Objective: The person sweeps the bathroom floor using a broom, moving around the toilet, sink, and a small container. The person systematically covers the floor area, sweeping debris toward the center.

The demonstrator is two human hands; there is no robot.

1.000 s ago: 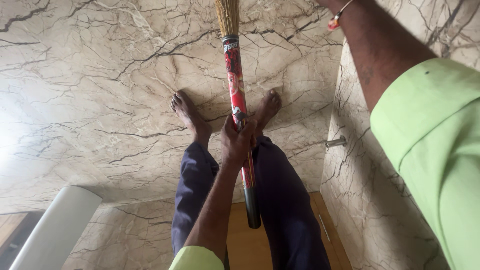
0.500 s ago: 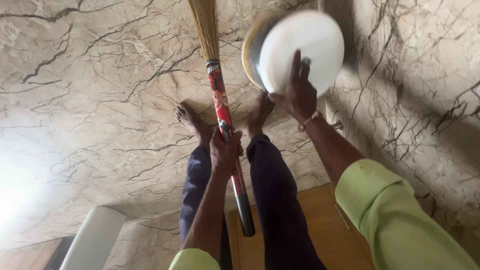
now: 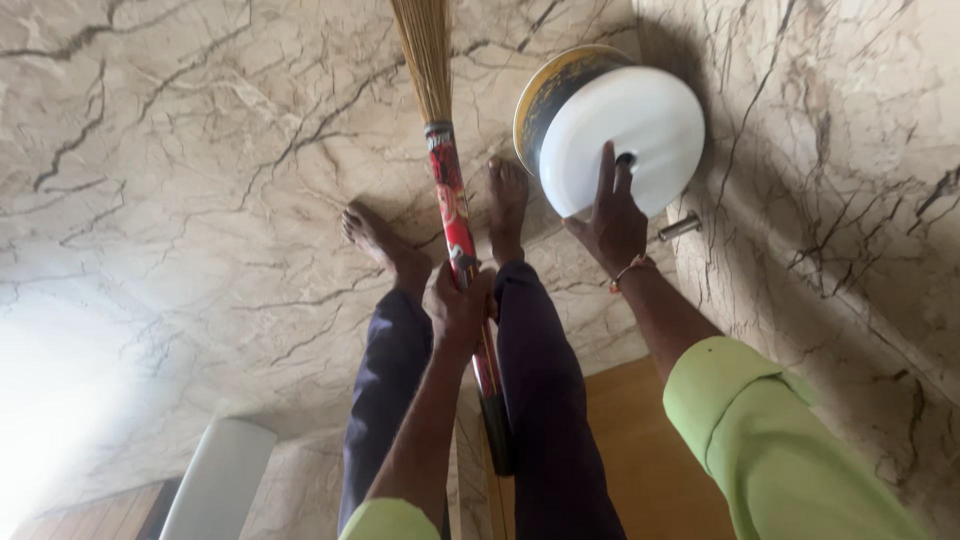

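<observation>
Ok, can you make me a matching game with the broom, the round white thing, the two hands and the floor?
Things:
1. left hand
2. right hand
3. broom bristles
4. floor

Descriptions:
A. beige marble with dark veins
B. grips the red broom handle
C. straw-coloured, near the picture's top
D. holds the round white container by its flat face

Pairs: 1-B, 2-D, 3-C, 4-A

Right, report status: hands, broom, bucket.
Left hand gripping broom handle, bristles on the marble floor. Right hand holding white bucket by its base. Bare feet beside broom.
</observation>
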